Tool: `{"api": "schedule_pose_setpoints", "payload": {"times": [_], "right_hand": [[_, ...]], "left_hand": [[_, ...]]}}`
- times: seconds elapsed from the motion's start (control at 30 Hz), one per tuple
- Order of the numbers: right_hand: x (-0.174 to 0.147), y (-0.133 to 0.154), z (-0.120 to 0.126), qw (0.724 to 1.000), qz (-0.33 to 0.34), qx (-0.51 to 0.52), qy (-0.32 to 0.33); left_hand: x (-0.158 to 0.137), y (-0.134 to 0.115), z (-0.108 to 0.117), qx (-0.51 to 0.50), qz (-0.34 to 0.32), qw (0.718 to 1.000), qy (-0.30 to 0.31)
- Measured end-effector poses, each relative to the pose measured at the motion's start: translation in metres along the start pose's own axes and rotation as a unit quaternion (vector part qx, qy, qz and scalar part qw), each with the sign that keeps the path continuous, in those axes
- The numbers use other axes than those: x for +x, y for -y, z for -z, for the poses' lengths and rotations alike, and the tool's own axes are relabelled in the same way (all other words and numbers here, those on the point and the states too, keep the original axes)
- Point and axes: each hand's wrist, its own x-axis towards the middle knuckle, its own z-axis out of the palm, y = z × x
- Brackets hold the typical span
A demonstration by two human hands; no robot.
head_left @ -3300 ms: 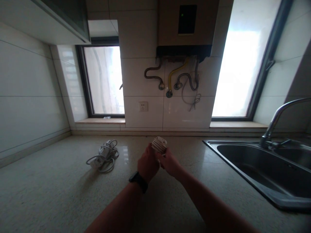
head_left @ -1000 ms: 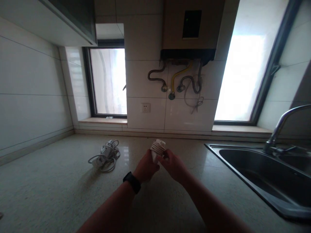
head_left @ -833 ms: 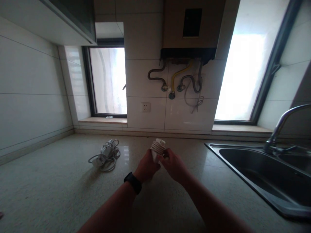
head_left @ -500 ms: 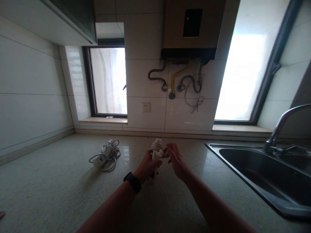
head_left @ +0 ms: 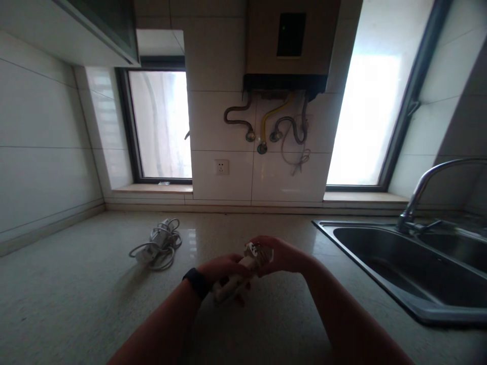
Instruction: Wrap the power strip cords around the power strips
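Observation:
A white power strip (head_left: 227,288) is held over the countertop, tilted with its upper end toward the right. Its pale cord (head_left: 262,257) is wound round that upper end, and a plug with metal prongs (head_left: 252,248) shows at the top of the windings. My left hand (head_left: 224,267), a dark watch at its wrist, is closed round the body of the strip. Curled over the wound cord and the plug end is my right hand (head_left: 283,255). Its fingers partly hide the windings, so exactly where they pinch is unclear.
Another white power strip (head_left: 152,248) with a loosely looped cord lies on the speckled countertop (head_left: 72,299) to the left. On the right are a steel sink (head_left: 380,263) and a curved faucet (head_left: 420,185). A wall socket (head_left: 221,167) sits behind.
The power strip has tipped from nearly upright to slanting right and come lower. My right hand has moved from beside the cord to wrap round its windings. The view has shifted slightly right.

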Motion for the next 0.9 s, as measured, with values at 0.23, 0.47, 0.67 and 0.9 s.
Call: {"api": "schedule_pose_setpoints", "payload": {"times": [0.23, 0.47, 0.67, 0.9], "right_hand": [[-0.001, -0.013, 0.002, 0.988, -0.092, 0.12, 0.045], [0.01, -0.028, -0.01, 0.977, -0.101, 0.129, -0.137], [0.027, -0.029, -0.04, 0.929, -0.137, 0.257, -0.23], [0.038, -0.032, -0.061, 0.921, -0.149, 0.246, -0.262]], "left_hand": [[-0.011, -0.01, 0.012, -0.175, -0.02, 0.982, 0.072], [-0.01, -0.016, 0.025, -0.266, -0.165, 0.945, -0.098], [0.006, -0.001, 0.014, -0.115, -0.206, 0.962, -0.139], [0.023, 0.012, -0.002, -0.034, -0.193, 0.97, -0.141]]}}
